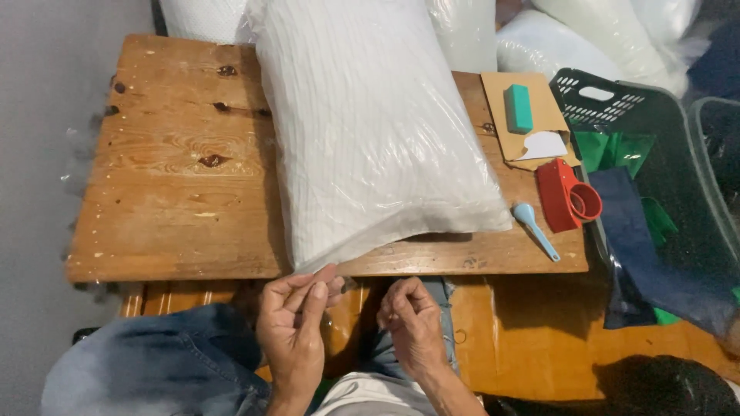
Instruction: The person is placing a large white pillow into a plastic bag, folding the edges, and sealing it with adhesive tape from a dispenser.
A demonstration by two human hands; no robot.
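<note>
A large white pillow in clear plastic wrap (pixel 370 123) lies across a low wooden table (pixel 177 177), its near corner hanging over the front edge. My left hand (pixel 293 327) pinches that near corner of the wrap between thumb and fingers, just below the table edge. My right hand (pixel 412 323) is curled beside it, fingers closed on the clear plastic, above my lap in blue jeans.
On the table's right end lie a brown cardboard piece (pixel 539 100) with a teal block (pixel 518 108), a red tape dispenser (pixel 566 196) and a light blue tool (pixel 534 227). A dark plastic basket (pixel 609 92) holds green and navy cloth. More wrapped pillows (pixel 586 38) are stacked behind.
</note>
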